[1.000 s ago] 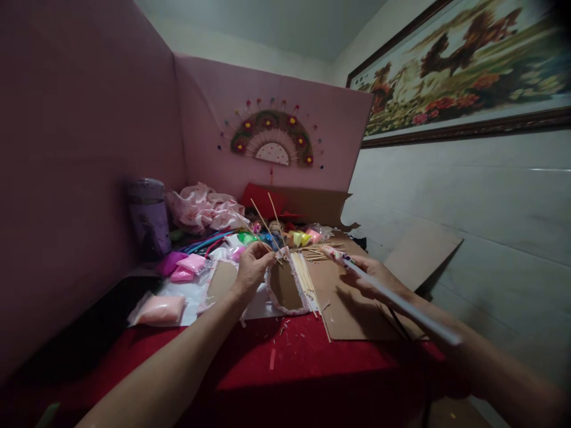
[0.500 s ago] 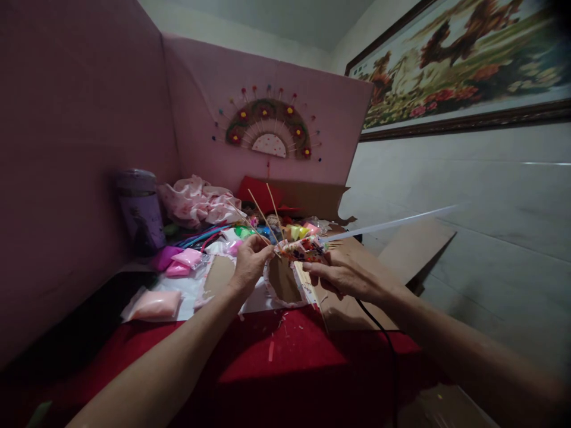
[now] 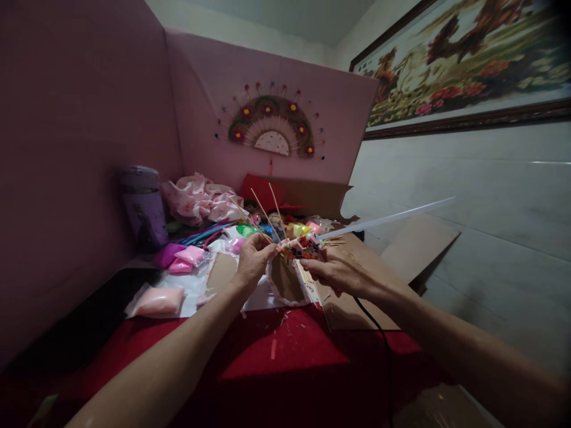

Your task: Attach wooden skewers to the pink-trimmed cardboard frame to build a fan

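The left hand [image 3: 252, 261] has its fingers pinched together on thin bamboo sticks [image 3: 263, 213], which fan upward above a rounded cardboard piece [image 3: 285, 284] lying on the red surface [image 3: 285, 362]. The right hand [image 3: 339, 274] has its fingers clamped around a patterned hot glue gun [image 3: 300, 247]. The gun's nozzle meets the sticks just beside the left fingertips, and a pale glue stick [image 3: 392, 216] juts out behind it.

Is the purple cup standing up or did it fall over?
Standing up. The purple cup sits straight on its bottom beside the pink wall, with its lid on top.
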Action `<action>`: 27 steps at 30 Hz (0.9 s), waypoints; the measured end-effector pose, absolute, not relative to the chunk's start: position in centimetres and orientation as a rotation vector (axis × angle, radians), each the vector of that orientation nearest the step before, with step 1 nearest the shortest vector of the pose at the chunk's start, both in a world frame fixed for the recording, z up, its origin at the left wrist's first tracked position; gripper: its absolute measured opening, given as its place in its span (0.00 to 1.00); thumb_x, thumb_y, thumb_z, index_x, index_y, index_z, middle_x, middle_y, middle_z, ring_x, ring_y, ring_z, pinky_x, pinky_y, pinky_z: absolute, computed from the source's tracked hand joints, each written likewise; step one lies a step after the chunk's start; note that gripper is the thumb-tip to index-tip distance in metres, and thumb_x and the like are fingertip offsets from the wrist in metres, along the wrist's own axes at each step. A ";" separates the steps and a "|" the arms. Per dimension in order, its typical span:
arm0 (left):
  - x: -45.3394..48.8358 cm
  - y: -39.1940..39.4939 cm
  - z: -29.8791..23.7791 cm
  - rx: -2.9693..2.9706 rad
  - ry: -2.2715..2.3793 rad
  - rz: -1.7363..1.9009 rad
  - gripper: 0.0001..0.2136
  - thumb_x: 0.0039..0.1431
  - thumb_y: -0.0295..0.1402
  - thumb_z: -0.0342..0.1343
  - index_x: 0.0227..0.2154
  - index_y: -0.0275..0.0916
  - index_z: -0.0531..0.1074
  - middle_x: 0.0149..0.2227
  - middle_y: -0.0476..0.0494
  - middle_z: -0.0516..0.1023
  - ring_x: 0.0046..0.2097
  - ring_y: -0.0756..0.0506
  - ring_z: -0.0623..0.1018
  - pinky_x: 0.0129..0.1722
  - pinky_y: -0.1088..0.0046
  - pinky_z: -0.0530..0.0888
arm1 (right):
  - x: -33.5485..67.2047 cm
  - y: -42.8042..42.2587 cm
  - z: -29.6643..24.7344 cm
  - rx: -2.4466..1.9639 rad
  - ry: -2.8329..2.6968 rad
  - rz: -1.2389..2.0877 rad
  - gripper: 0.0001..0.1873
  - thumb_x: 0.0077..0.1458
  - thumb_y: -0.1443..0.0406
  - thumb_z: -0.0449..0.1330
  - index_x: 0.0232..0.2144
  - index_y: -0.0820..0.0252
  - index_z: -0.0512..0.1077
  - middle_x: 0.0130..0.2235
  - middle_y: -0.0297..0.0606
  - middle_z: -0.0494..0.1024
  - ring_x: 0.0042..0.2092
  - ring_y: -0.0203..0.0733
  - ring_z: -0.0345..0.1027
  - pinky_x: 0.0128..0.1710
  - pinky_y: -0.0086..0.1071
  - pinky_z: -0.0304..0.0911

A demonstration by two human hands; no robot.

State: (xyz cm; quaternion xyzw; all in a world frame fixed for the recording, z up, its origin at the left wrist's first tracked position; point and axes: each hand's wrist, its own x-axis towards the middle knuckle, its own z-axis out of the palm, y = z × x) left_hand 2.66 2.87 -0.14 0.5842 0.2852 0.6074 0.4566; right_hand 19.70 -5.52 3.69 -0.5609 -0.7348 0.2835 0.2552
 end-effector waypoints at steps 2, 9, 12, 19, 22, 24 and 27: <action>2.7 2.8 -0.1 1.436 0.709 1.491 0.04 0.38 0.28 0.58 0.18 0.36 0.67 0.18 0.53 0.66 0.23 0.53 0.64 0.23 0.76 0.60 | 19.6 -5.6 3.7 -1.529 -1.958 0.769 0.19 0.57 0.53 0.48 0.24 0.62 0.65 0.21 0.31 0.62 0.21 0.30 0.53 0.16 0.24 0.51; 2.6 2.9 -0.2 1.415 0.696 1.502 0.04 0.37 0.27 0.58 0.17 0.36 0.67 0.18 0.52 0.67 0.23 0.52 0.65 0.24 0.76 0.61 | 19.3 -5.7 4.0 -1.548 -1.893 0.796 0.20 0.54 0.53 0.51 0.19 0.60 0.62 0.18 0.31 0.61 0.19 0.29 0.51 0.14 0.25 0.48; 2.6 3.0 -0.3 1.420 0.699 1.497 0.04 0.37 0.27 0.58 0.17 0.36 0.67 0.18 0.53 0.67 0.23 0.52 0.65 0.24 0.76 0.61 | 19.1 -5.7 4.2 -1.553 -1.883 0.807 0.20 0.54 0.52 0.51 0.19 0.60 0.61 0.19 0.30 0.60 0.18 0.29 0.51 0.14 0.25 0.48; 2.6 3.0 -0.3 1.445 0.711 1.492 0.03 0.38 0.28 0.57 0.18 0.36 0.67 0.18 0.52 0.67 0.23 0.52 0.65 0.23 0.76 0.61 | 18.9 -5.8 4.4 -1.555 -1.877 0.812 0.20 0.53 0.51 0.51 0.20 0.60 0.61 0.18 0.29 0.59 0.19 0.29 0.51 0.14 0.24 0.49; 2.6 3.0 -0.3 1.455 0.711 1.491 0.03 0.38 0.28 0.57 0.17 0.36 0.67 0.18 0.52 0.67 0.23 0.52 0.66 0.24 0.76 0.61 | 18.9 -5.8 4.4 -1.552 -1.880 0.807 0.21 0.53 0.51 0.51 0.19 0.60 0.61 0.19 0.30 0.60 0.19 0.29 0.51 0.15 0.25 0.49; 2.6 3.0 -0.3 1.448 0.712 1.492 0.03 0.38 0.27 0.57 0.17 0.36 0.67 0.18 0.52 0.67 0.23 0.52 0.66 0.24 0.76 0.62 | 19.0 -5.7 4.4 -1.549 -1.881 0.803 0.21 0.54 0.51 0.51 0.19 0.60 0.62 0.19 0.30 0.60 0.19 0.29 0.51 0.15 0.25 0.48; 2.6 3.0 -0.3 1.421 0.708 1.498 0.04 0.37 0.27 0.58 0.17 0.36 0.67 0.19 0.52 0.67 0.23 0.52 0.66 0.24 0.76 0.62 | 19.0 -5.7 4.4 -1.553 -1.888 0.796 0.20 0.54 0.52 0.51 0.19 0.60 0.61 0.18 0.31 0.61 0.18 0.29 0.50 0.14 0.25 0.47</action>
